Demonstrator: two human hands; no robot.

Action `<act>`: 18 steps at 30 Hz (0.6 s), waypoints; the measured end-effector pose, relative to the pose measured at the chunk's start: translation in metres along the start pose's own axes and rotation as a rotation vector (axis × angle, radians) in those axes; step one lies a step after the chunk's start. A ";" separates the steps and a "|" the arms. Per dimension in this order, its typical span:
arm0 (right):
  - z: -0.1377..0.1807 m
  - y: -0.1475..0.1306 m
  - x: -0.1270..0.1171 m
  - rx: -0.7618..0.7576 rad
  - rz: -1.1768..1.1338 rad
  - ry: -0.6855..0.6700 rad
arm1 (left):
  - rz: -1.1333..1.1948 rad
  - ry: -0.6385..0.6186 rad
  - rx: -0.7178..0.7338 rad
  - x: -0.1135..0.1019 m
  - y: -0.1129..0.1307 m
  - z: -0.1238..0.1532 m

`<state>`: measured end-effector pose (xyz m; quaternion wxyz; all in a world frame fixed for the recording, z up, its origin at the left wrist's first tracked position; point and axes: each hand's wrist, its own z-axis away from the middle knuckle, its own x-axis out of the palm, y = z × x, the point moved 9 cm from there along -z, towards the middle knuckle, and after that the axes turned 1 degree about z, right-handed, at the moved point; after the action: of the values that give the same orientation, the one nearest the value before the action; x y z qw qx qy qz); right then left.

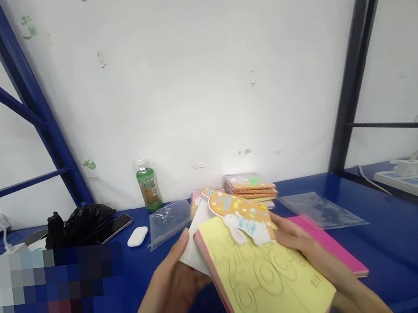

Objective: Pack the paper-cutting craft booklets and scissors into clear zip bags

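A thick pad of yellow paper [282,288] with pencil-drawn circles on its top page is tilted in front of me. My right hand [300,244] grips its right edge, fingers near an orange card with a white rabbit cutout [237,211] lying over the pad's far end. A white sheet [194,257] sticks out at the pad's left, partly behind the orange card. My left hand [180,274] pinches that sheet, thumb on top and fingers underneath. A pink-covered pad [330,248] lies on the table beyond my right wrist.
Against the wall are a stack of packaged orange booklets [251,187] and a green-labelled bottle [148,185]. Clear plastic sleeves [322,209] lie on the blue table [401,251]. At left are a white case [137,236], a phone [115,228] and a black bag [85,222].
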<state>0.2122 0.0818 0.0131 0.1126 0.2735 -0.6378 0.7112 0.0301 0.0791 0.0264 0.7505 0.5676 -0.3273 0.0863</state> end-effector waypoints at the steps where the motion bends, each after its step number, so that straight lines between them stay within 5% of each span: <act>1: 0.001 -0.002 -0.004 -0.028 -0.002 0.063 | 0.001 -0.039 -0.006 0.004 -0.004 -0.001; 6: 0.004 -0.007 -0.009 -0.142 0.036 0.220 | 0.046 -0.040 -0.112 0.008 -0.024 -0.005; 18: 0.003 0.016 0.012 -0.146 0.098 0.194 | -0.091 0.188 -0.029 -0.014 -0.019 -0.002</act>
<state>0.1951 0.0739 0.0055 0.1585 0.1628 -0.6867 0.6905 0.0296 0.0778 0.0026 0.7893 0.5602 -0.2306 0.1002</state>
